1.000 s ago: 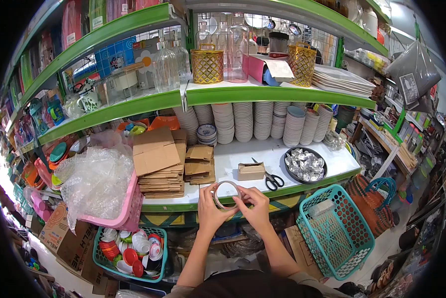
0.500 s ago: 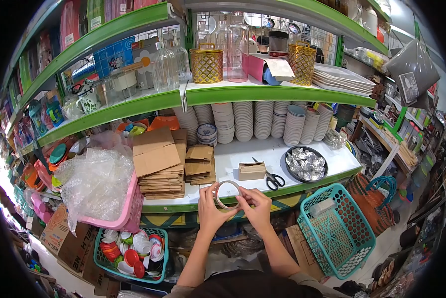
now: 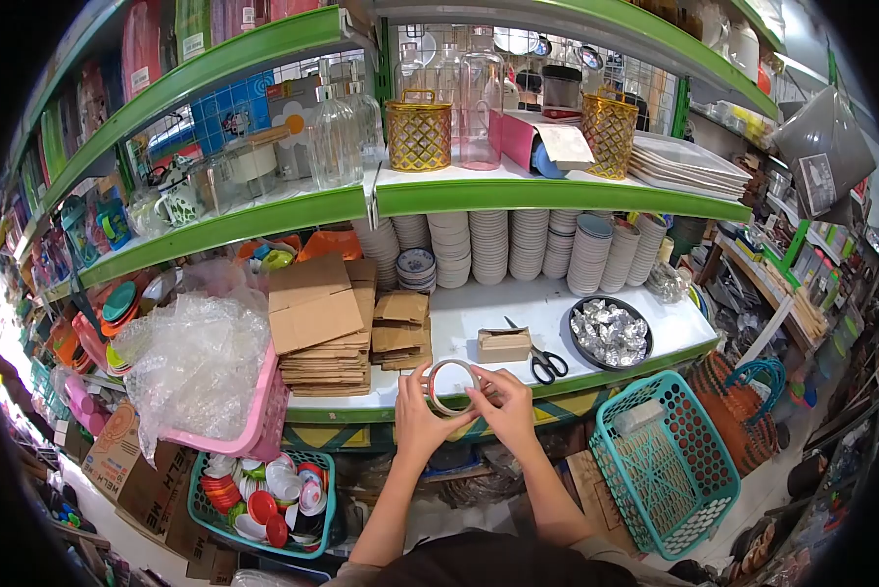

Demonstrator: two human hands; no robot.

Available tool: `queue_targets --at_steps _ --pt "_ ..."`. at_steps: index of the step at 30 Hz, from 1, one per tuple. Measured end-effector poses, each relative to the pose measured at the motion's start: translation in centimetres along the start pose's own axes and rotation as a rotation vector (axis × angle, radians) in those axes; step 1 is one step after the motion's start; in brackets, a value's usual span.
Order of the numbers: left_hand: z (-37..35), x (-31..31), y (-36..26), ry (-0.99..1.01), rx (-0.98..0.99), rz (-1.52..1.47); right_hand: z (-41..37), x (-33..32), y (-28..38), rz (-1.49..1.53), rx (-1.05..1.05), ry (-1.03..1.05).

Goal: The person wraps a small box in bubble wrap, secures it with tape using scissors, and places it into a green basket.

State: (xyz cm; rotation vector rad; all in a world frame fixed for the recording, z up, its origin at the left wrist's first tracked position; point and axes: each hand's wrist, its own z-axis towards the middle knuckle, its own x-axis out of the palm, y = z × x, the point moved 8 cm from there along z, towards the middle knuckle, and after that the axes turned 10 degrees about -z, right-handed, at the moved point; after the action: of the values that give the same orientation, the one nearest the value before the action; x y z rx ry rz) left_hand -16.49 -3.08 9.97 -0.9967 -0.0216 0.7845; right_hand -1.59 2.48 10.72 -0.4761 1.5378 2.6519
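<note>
A roll of tape is held upright between my two hands, in front of the shelf's green edge. My left hand grips its left side, with the thumb below. On its right side my right hand pinches the rim. Beyond the hands, on the white shelf, lie a small cardboard box and black-handled scissors. Folded brown cardboard pieces are stacked to the left. A round black tray of silvery wrapped items sits to the right.
Stacked bowls line the back of the shelf. A pink basket with clear plastic stands left. Below are a teal basket of colourful items at left and another teal basket at right. Glass bottles stand on the upper shelf.
The view has shifted slightly, so the shelves and their contents appear a little lower and farther right. Both hands still hold the tape roll in nearly the same pose.
</note>
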Motion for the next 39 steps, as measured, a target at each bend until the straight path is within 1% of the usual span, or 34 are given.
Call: queue_targets --at_steps 3,5,7,8,10,11,12,13,15,17,19,21,24,28,30,31,34,36,39 --pt "0.6 0.5 -0.2 0.025 -0.014 0.065 0.7 -0.5 -0.8 -0.007 0.015 -0.055" --pt "1.1 1.1 0.5 0.027 -0.007 0.106 1.2 -0.8 -0.5 -0.009 -0.008 -0.051" --pt "1.7 1.9 0.8 -0.004 0.015 0.079 1.7 -1.3 -0.5 -0.012 -0.031 -0.05" --pt "1.8 2.1 0.8 -0.036 0.035 0.056 1.9 -1.5 -1.0 -0.016 -0.006 -0.037" --pt "2.2 3.0 0.6 -0.033 0.047 0.035 2.2 -1.9 -2.2 -0.011 0.031 -0.047" --pt "2.4 3.2 0.4 -0.038 0.053 0.018 2.5 -1.9 -2.4 -0.008 0.027 -0.042" --pt "2.5 3.6 0.3 0.005 0.031 0.045 2.7 -2.3 -2.3 -0.006 -0.008 -0.075" --pt "2.6 3.8 0.1 0.001 0.028 0.044 2.8 -2.9 -2.2 -0.006 -0.042 -0.11" --pt "2.7 4.3 -0.3 -0.001 0.053 0.13 3.2 -3.4 -2.0 -0.014 -0.067 -0.089" --pt "2.8 4.6 -0.3 -0.023 0.071 0.118 3.5 -3.4 -1.4 -0.078 -0.056 0.002" --pt "2.9 4.7 -0.7 -0.043 0.097 0.105 3.6 -3.4 -2.2 -0.034 -0.053 -0.016" --pt "3.0 4.9 -0.6 -0.04 0.014 0.024 3.7 -3.7 -2.8 0.007 -0.057 -0.038" --pt "2.6 5.6 0.4 -0.003 0.02 0.111 4.0 -3.8 -3.6 0.046 -0.041 0.005" --pt "2.3 6.6 0.9 -0.002 0.035 0.111 3.9 -4.0 -4.5 -0.001 -0.051 0.005" --pt "2.5 7.3 0.9 0.028 0.074 0.061 4.0 -4.8 -5.1 -0.045 -0.105 -0.098" --pt "2.6 7.5 0.9 0.025 0.078 0.062 4.2 -5.0 -5.2 -0.044 -0.109 -0.099" --pt "2.6 7.9 1.1 0.015 0.032 0.083 4.6 -5.2 -5.3 -0.014 -0.124 -0.045" --pt "2.6 8.2 0.7 0.028 -0.004 0.11 4.7 -5.2 -5.1 -0.046 -0.115 0.029" --pt "2.5 9.2 1.0 0.068 0.008 0.128 4.6 -5.6 -6.2 -0.007 -0.107 -0.002"
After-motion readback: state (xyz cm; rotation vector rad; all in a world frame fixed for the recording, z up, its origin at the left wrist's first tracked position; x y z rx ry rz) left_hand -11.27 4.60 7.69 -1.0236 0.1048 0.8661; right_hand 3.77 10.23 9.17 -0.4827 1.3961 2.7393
